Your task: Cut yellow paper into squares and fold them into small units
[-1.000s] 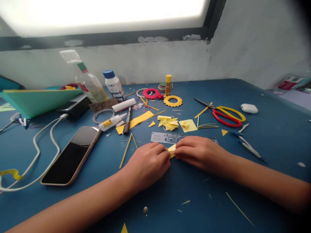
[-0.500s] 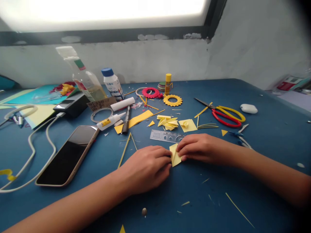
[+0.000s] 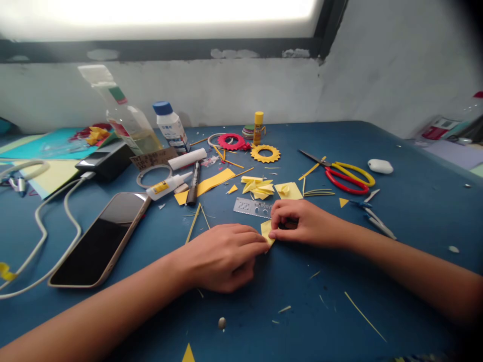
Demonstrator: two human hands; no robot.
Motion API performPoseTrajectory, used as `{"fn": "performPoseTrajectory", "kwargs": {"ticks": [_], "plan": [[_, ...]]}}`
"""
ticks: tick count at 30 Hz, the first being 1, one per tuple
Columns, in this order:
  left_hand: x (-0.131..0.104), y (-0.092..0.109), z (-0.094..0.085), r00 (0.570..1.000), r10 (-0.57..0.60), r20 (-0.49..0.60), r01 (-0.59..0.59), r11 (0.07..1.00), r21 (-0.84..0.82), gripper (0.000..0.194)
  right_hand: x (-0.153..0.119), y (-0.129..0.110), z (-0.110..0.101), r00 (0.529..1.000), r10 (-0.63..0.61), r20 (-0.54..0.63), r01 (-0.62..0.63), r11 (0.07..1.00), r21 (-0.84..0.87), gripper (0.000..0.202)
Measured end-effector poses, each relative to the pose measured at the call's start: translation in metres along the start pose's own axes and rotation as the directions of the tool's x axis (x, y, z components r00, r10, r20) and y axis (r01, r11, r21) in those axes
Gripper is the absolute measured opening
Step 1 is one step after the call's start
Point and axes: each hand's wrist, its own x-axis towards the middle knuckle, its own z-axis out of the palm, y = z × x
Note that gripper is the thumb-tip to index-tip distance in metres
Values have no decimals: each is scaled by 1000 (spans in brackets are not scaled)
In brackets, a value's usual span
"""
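A small pale yellow paper [image 3: 267, 230] lies on the blue table between my two hands. My right hand [image 3: 296, 221] pinches its right edge between thumb and forefinger. The fingertips of my left hand [image 3: 234, 254] press on its lower left part, fingers held close together. Just behind the paper, a metal stencil ruler [image 3: 251, 206] is partly covered by my right hand. Folded yellow pieces [image 3: 258, 187] sit beyond the ruler, beside a yellow square [image 3: 290, 191] with a raised fold.
Scissors [image 3: 339, 173] and a white case [image 3: 380, 166] lie at the right. On the left are a phone [image 3: 101, 241], a white cable, a glue bottle [image 3: 166, 186] and a black marker [image 3: 193, 184]. Two bottles stand near the wall.
My right thumb and forefinger have come together on the paper, with the other fingers curled. My left fingers have moved onto its lower part, and less of the paper shows.
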Motion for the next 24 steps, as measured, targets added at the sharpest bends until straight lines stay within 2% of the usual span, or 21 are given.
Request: {"fn": "performPoseTrajectory", "kwargs": {"ticks": [4,10,19,24], "plan": [[1,1,0,998,-29,57,28,999,27,38,1,-2,0,1000,16,5,-16,999,-32,16],[0,1,1,998,-15,62,12,999,50,37,2,-1,1,1000,28,-7,-29,999,-42,15],[-1,-1,5,998,57,-37,-55,997,54,30,3,0,2,999,53,-13,-53,999,-15,16],[-1,-2,4,993,81,-83,-81,997,2,26,3,2,2,998,56,-13,-56,998,3,17]]}}
